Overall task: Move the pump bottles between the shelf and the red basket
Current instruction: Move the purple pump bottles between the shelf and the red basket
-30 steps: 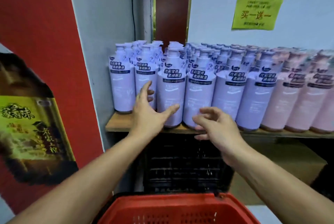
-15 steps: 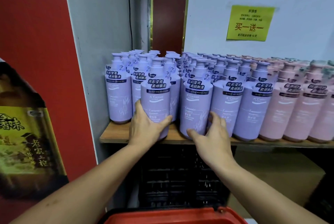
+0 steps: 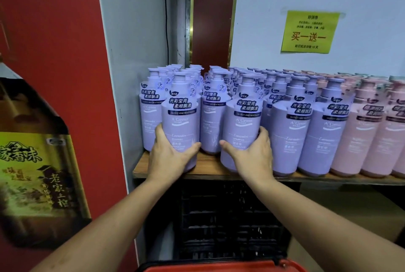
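Wooden shelf point(image 3: 209, 167), centre of the frame: fully stocked, with lavender pump bottles point(image 3: 291, 131) in deep rows from its left end to right of centre and pink pump bottles point(image 3: 368, 133) at the right edge. Black crate point(image 3: 230, 217) below the shelf. Red basket point(image 3: 221, 269), bottom centre: only a strip of rim is in view and its inside is out of frame, so the count of bottles in it cannot be told. Left-hand bottle point(image 3: 182, 118), lavender, upright at the shelf's front edge, forward of its row. Right-hand bottle point(image 3: 243, 122), likewise lavender, upright and forward. Whether either base is off the wood cannot be told. Left hand point(image 3: 169, 157): wrapped round the lower body of its bottle, thumb across the front. Right hand point(image 3: 252, 157): same grasp on its bottle. Status, as judged: two bottles taken in hand and likely bound for the basket, neither yet delivered. Most of the stock is on the shelf.
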Demonstrator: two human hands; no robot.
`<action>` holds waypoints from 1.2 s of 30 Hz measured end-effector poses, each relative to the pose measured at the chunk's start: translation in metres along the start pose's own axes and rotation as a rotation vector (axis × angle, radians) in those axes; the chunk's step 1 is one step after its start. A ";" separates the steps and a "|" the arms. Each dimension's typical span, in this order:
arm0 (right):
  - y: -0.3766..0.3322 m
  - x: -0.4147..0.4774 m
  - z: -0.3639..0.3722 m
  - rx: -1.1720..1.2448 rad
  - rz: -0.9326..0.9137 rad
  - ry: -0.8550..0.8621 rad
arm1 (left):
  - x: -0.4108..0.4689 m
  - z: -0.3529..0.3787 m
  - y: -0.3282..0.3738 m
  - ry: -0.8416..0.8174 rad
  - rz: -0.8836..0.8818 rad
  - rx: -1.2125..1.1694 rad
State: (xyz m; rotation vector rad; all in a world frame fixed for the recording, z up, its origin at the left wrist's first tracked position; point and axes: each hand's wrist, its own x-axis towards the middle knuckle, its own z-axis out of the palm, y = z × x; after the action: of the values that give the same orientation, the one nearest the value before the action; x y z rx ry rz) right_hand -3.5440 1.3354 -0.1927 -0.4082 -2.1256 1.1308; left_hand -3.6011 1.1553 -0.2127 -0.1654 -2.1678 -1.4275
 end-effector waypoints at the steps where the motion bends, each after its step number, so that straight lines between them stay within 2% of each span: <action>1: 0.001 0.003 0.000 0.029 -0.008 -0.003 | 0.000 0.000 0.000 -0.003 -0.001 -0.019; 7: 0.003 0.015 0.005 0.144 -0.048 -0.006 | -0.003 0.002 -0.001 0.005 -0.009 -0.082; 12: 0.005 0.018 0.021 0.091 -0.068 0.105 | -0.001 0.007 0.005 0.096 -0.004 0.037; 15: 0.006 0.019 0.019 0.032 -0.104 0.095 | 0.001 0.009 0.009 0.137 0.049 0.051; 24: -0.001 -0.041 -0.051 0.062 -0.176 0.000 | -0.030 -0.020 0.036 0.148 0.076 -0.010; 27: 0.010 -0.077 -0.076 0.078 -0.176 -0.110 | -0.074 -0.037 0.046 0.081 0.116 -0.093; 30: 0.034 -0.117 -0.092 0.024 -0.105 -0.262 | -0.131 -0.044 0.039 -0.054 0.096 -0.125; 36: 0.107 -0.182 -0.107 -0.250 0.128 -0.486 | -0.237 -0.032 -0.018 -0.342 -0.141 0.005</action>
State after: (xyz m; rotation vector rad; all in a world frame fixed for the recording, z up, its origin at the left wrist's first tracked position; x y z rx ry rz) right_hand -3.3437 1.3603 -0.3159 -0.4187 -2.7166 1.1217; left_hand -3.3947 1.1625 -0.3351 -0.2768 -2.5009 -1.5651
